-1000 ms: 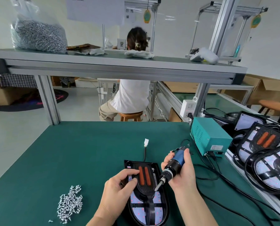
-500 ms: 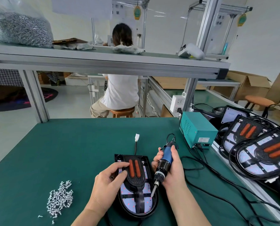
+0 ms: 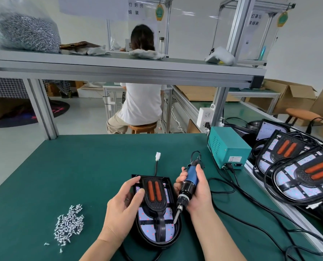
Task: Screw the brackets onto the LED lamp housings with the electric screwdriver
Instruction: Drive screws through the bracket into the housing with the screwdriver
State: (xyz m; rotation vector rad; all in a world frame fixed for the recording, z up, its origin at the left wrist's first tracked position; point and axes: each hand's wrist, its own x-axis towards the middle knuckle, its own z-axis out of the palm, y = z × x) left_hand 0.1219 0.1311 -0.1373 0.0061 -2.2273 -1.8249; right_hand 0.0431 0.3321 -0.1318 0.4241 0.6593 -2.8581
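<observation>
While R hand (image 3: 198, 191) grips screwdriver (image 3: 189, 179), sign (image 3: 136, 8): 组装

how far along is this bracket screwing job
Done, apparently: stacked lamps at the right already carry brackets. In hand: the left hand holds the housing, the right hand holds the electric screwdriver, bit at the bracket's right arm. Left: unclear how many screws; a screw pile waits.

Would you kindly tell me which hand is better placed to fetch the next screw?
Probably the left hand: the screw pile lies on its side of the lamp housing, which it merely steadies, while the right hand grips the electric screwdriver.
</observation>
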